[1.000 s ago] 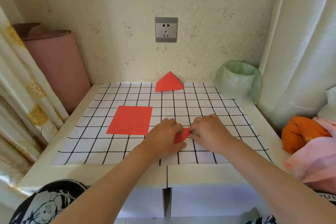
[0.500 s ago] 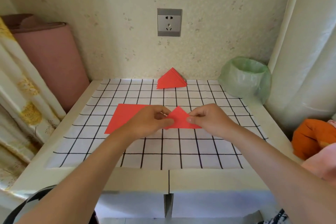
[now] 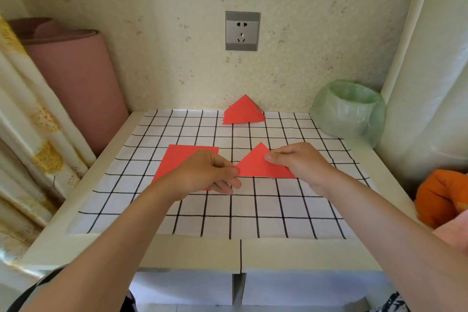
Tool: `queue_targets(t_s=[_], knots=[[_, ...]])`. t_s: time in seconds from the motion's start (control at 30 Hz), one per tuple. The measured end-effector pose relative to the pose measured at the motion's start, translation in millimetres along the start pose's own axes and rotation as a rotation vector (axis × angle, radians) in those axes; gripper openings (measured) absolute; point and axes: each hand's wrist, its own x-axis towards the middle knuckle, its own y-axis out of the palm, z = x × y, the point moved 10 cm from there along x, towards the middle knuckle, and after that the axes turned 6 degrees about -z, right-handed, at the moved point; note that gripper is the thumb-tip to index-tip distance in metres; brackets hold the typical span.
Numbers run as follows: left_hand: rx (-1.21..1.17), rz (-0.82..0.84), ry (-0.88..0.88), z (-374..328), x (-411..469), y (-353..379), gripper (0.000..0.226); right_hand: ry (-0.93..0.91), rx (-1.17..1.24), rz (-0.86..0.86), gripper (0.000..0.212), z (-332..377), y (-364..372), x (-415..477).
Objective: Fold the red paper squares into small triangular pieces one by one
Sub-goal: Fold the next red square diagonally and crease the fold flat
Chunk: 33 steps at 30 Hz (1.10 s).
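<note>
Your two hands hold a folded red triangle (image 3: 260,163) just above the grid-patterned desk (image 3: 253,213). Your left hand (image 3: 202,175) pinches its left corner; your right hand (image 3: 301,162) pinches its right side, thumb on top. A flat red paper square (image 3: 182,157) lies partly under your left hand. A stack of finished triangles (image 3: 243,111) leans by the wall.

Table (image 3: 190,253): gridded sheet (image 3: 253,210) laid on top.
Back centre, against the wall: stack of folded triangles (image 3: 243,112), below the wall socket (image 3: 242,31).
Back right corner: lined bin (image 3: 349,114).
Left of centre: paper square (image 3: 182,157), flat on the sheet, partly under the left hand (image 3: 202,175).
Centre: folded triangle (image 3: 255,163), between the left hand and the right hand (image 3: 301,162).
Off the table, left: rolled mat (image 3: 76,83).
Off the table, right: cloth bundle (image 3: 440,197).
</note>
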Motion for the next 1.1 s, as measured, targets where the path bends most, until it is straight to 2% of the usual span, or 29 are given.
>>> queue_targets(t_s=[0.2,0.23,0.3,0.4,0.6,0.77,1.1], knots=[[0.187,0.228,-0.091,11,-13,6,0.024,0.013,-0.107,0.118,0.008,-1,17,-5],[0.224,0.219,-0.084,13,-12,4,0.029,0.009,-0.122,0.15,0.008,-2,22,-6],[0.218,0.099,-0.018,6,-5,-2,0.033,-0.003,-0.162,0.202,0.008,-1,31,-8],[0.128,-0.082,0.129,-12,1,-7,0.015,-0.019,-0.226,0.258,0.005,2,42,-12],[0.113,-0.088,0.121,-14,9,-3,0.012,-0.048,-0.28,0.284,0.011,8,49,-14],[0.127,-0.067,0.119,-15,15,4,0.009,-0.074,-0.253,0.177,0.006,11,45,-12],[0.128,-0.113,0.179,-27,16,9,0.008,-0.102,-0.228,0.04,0.014,15,36,-9]])
